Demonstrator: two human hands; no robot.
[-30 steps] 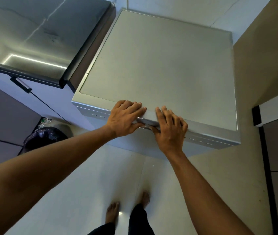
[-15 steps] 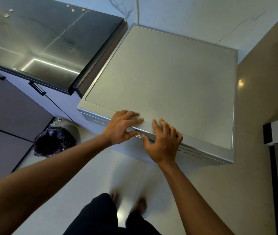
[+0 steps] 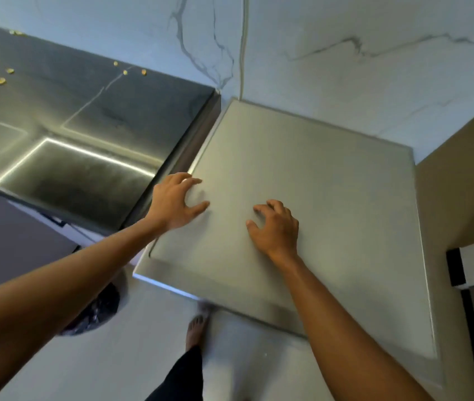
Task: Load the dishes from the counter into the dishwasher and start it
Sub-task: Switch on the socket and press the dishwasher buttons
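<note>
The dishwasher (image 3: 331,183) stands against the marble wall (image 3: 360,68), its left edge just beside the dark worktop (image 3: 85,111). The left hand (image 3: 176,204) and right hand (image 3: 276,227) rest on its top, fingers loosely spread, gripping nothing. The door front is hidden, so opening it likely comes next: take the front lip with 2 hands, pull evenly and step back. The floor (image 3: 114,357) gives room, though 1 bare foot (image 3: 196,328) and a bin bag (image 3: 97,311) lie near the door's swing.
</note>
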